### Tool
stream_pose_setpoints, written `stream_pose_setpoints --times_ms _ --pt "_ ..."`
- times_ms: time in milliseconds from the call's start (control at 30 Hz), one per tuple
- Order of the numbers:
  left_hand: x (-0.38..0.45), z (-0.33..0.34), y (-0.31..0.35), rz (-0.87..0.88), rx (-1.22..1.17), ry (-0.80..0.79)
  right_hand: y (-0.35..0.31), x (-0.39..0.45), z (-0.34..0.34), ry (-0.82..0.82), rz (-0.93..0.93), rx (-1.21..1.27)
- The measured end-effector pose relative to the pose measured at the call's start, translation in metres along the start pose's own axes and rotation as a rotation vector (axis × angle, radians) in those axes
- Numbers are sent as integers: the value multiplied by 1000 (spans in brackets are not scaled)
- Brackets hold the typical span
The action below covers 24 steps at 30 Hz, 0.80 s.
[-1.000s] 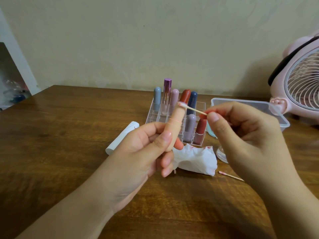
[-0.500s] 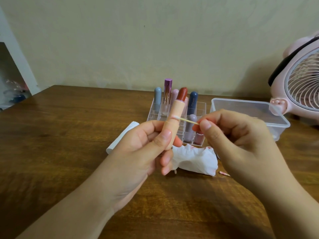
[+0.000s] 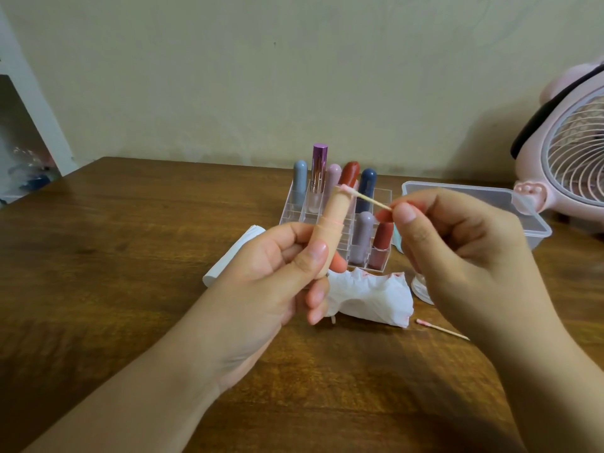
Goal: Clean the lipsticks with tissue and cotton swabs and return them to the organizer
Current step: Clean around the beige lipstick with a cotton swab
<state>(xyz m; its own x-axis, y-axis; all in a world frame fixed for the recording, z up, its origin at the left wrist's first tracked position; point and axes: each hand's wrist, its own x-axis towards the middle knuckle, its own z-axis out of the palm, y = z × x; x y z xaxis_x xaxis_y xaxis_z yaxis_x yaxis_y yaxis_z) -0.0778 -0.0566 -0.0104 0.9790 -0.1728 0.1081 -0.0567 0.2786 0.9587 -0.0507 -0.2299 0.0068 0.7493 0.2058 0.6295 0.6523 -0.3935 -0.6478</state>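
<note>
Head cam looks down at a wooden desk (image 3: pixel 130 256), with both hands up over the middle of it. Left hand (image 3: pixel 271 282) has its fingers and thumb wrapped around a peach lipstick tube (image 3: pixel 330 220), held upright and tilted a bit to the right, with the red bullet (image 3: pixel 349 173) sticking out the top. Right hand (image 3: pixel 457 253) is pinching a cotton swab (image 3: pixel 369 199) between thumb and fingertips, and the swab's pinkish tip sits right on the rim of the tube where the bullet comes out. Behind the hands, toward the back edge of the desk, is the clear acrylic organizer (image 3: pixel 294 207) with other lipsticks standing in it: a grey-blue one (image 3: pixel 299 181), a shiny purple one (image 3: pixel 318 178), a pale pink one (image 3: pixel 333 178) and a navy one (image 3: pixel 367 188) in the back row, then a lilac one (image 3: pixel 362 237) and a dark red one (image 3: pixel 380 245) in the front. A crumpled tissue (image 3: pixel 369 295) with red smudges lies on the desk just in front of the organizer, partly under the left hand's fingers. A used swab (image 3: pixel 441 329) with a pink tip lies to the right of the tissue. A white cylinder thing (image 3: pixel 228 259) pokes out behind the left hand, can't tell what it is. On the right side there's a clear plastic box (image 3: pixel 523 210), and a pink fan (image 3: pixel 575 152) at the far right edge.
</note>
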Motion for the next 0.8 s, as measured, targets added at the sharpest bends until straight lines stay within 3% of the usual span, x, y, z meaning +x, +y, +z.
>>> stream_pose_setpoints --times_ms 167,467,633,800 --pt "1 -1 1 -23 -5 6 -3 0 2 -117 75 48" --pt "1 0 2 1 -25 0 -4 1 0 -118 190 251" --pt "1 -2 1 -12 -10 -8 -2 -1 -1 -147 136 185" --pt "1 -4 0 -1 58 -20 6 -3 1 -40 -58 -116"
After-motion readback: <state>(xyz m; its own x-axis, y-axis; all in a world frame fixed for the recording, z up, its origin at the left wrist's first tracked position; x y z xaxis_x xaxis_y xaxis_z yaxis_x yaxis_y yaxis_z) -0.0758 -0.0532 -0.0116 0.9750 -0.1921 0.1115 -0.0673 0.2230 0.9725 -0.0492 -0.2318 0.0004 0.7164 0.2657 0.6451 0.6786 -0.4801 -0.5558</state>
